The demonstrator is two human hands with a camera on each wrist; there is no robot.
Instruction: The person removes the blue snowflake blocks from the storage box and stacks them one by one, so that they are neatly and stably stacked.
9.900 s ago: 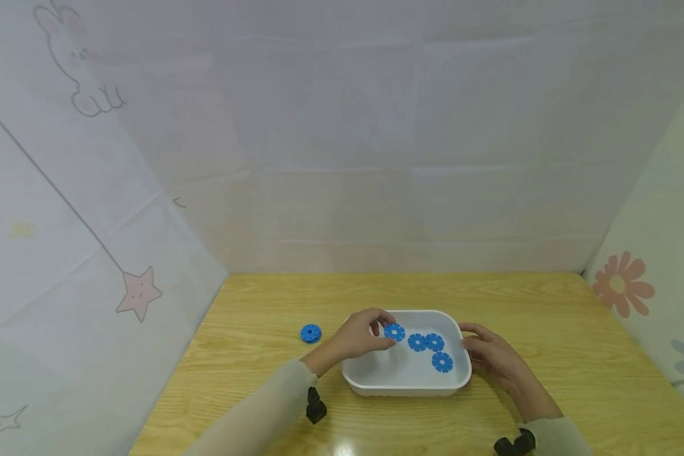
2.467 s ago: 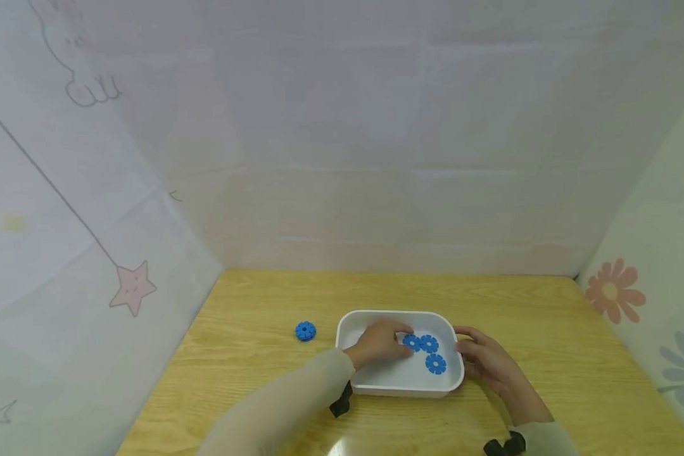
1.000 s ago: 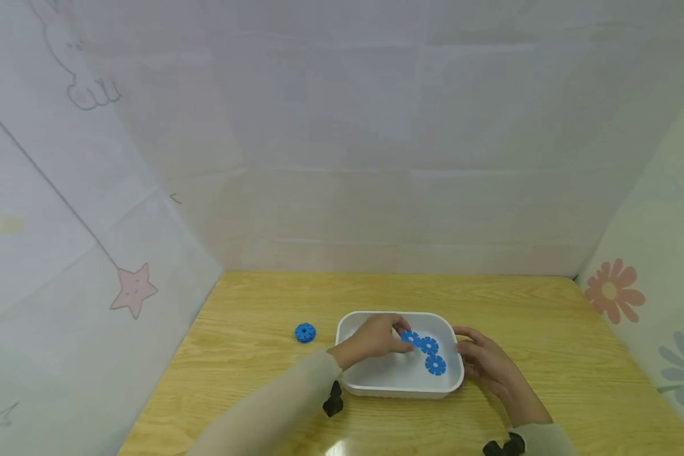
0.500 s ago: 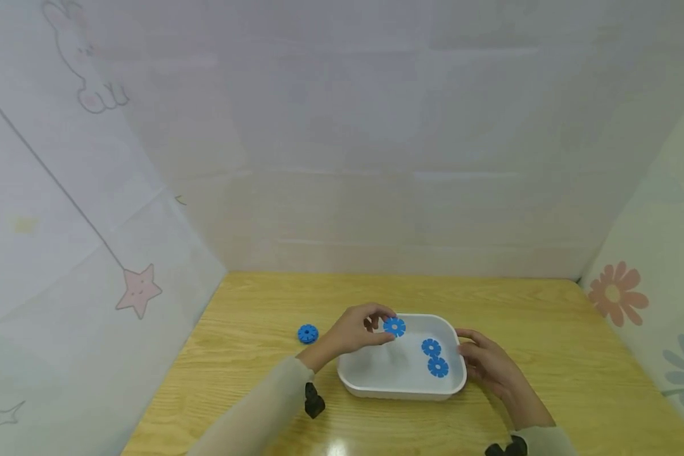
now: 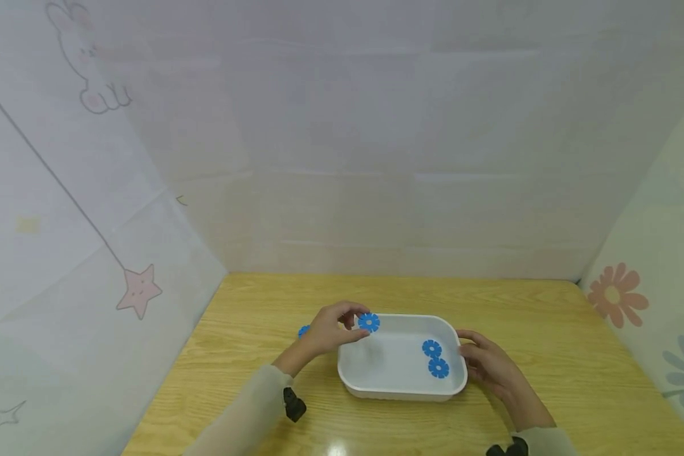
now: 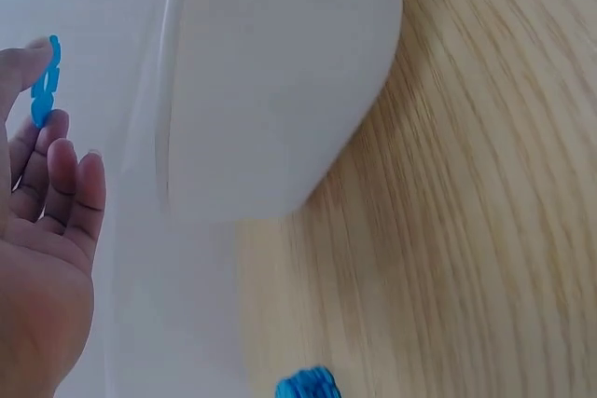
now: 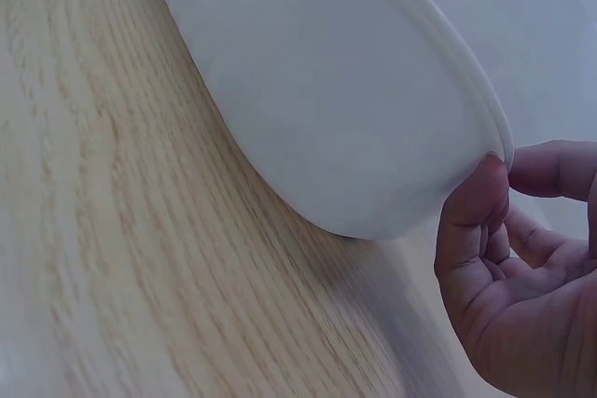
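Observation:
A blue notched plastic building disc (image 5: pixel 368 322) is pinched between the thumb and fingers of my left hand (image 5: pixel 330 329), above the left end of a white tray (image 5: pixel 384 370). The left wrist view shows that disc (image 6: pixel 45 90) edge-on, the other fingers loosely bent below it. Two more blue discs (image 5: pixel 431 348) lie touching inside the tray, toward its right side. My right hand (image 5: pixel 493 364) holds the tray's right end; in the right wrist view, thumb and forefinger pinch its rim (image 7: pixel 490 118). A small stack of blue discs (image 5: pixel 303 330) on the table is mostly hidden behind my left hand.
The wooden table (image 5: pixel 251 354) carries the tray in its middle, with the disc stack (image 6: pixel 308 384) left of it. A pale cloth backdrop (image 5: pixel 342 190) rises behind the table, with printed cloth at both sides.
One disc has been lifted out of the group in the tray by my left hand and carried left toward the tray's left rim. Two discs stay inside. My right hand keeps its place.

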